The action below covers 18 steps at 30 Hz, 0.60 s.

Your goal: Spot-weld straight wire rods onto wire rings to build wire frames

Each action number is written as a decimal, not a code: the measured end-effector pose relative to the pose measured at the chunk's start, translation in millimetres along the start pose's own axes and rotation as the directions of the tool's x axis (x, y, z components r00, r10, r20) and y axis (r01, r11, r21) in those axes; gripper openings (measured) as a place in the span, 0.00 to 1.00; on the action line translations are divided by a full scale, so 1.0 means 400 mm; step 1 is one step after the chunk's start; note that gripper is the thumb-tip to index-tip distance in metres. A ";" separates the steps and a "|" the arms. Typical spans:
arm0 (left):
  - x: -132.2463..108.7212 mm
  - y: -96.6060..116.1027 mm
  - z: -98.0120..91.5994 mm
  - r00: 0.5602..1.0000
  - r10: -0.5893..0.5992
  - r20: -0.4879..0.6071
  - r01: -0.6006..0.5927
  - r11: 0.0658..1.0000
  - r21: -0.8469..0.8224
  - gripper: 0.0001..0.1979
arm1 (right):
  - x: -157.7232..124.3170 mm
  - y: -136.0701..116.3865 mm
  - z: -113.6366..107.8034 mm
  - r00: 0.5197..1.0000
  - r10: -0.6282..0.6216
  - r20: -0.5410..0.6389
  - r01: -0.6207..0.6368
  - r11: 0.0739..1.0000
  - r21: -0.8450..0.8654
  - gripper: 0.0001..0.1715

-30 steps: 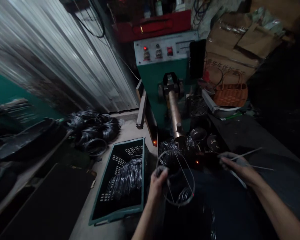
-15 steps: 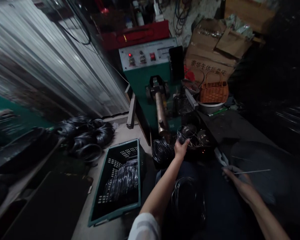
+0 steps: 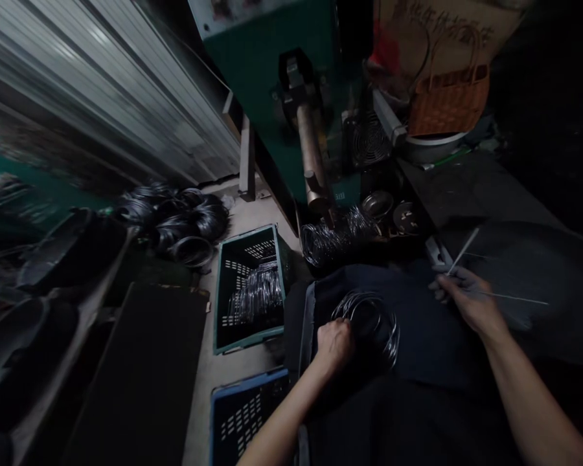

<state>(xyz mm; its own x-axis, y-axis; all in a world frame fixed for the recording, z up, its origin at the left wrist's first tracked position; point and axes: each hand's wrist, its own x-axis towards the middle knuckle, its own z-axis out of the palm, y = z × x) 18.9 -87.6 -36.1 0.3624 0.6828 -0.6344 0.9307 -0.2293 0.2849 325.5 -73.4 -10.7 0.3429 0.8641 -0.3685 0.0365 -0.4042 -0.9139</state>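
My left hand is closed on a bundle of wire rings that lies on the dark cloth over my lap. Off to the right, my right hand pinches thin straight wire rods that stick out up and to the right. Ahead of my knees, a coil of wire loops hangs at the end of the metal shaft of a green machine.
A green crate with wire pieces stands on the floor at left, a blue crate nearer me. Black wire coils lie by the corrugated metal wall. A woven basket, a fan and small bowls sit at right.
My left hand drew back from the coil at the machine shaft to my lap and now grips wire rings. The view has tilted downward; the right hand stays on the rods.
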 end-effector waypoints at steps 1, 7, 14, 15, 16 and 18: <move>-0.001 -0.003 -0.002 1.000 0.007 -0.021 -0.007 1.000 -0.008 0.13 | -0.006 -0.006 0.007 1.000 0.002 0.021 -0.002 0.999 -0.032 0.22; -0.021 -0.014 -0.003 0.995 0.041 -0.095 -0.062 0.972 -0.225 0.13 | -0.030 -0.034 0.043 1.000 -0.011 0.012 0.013 0.987 -0.162 0.21; -0.007 -0.028 -0.014 0.972 -0.007 -0.234 -0.189 0.571 -0.799 0.23 | -0.110 -0.051 0.096 0.964 -0.105 0.244 0.185 0.926 -0.330 0.15; 0.002 -0.026 -0.031 0.966 -0.023 -0.259 -0.218 0.470 -0.855 0.22 | -0.124 -0.051 0.112 0.925 -0.135 0.354 0.264 0.900 -0.346 0.16; 0.013 -0.022 -0.050 0.961 -0.036 -0.273 -0.241 0.369 -0.898 0.22 | -0.137 -0.050 0.131 0.870 -0.167 0.463 0.352 0.869 -0.349 0.19; 0.035 -0.007 -0.083 0.956 -0.056 -0.287 -0.271 0.199 -0.942 0.22 | -0.152 -0.050 0.171 0.741 -0.226 0.632 0.522 0.786 -0.331 0.29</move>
<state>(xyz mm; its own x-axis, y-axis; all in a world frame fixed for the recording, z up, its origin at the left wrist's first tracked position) 19.9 -54.3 -21.8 0.2804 0.8648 -0.4165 0.0404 0.4229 0.9053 239.7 -97.4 18.5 -0.3477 0.9214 -0.1736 0.5182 0.0345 -0.8546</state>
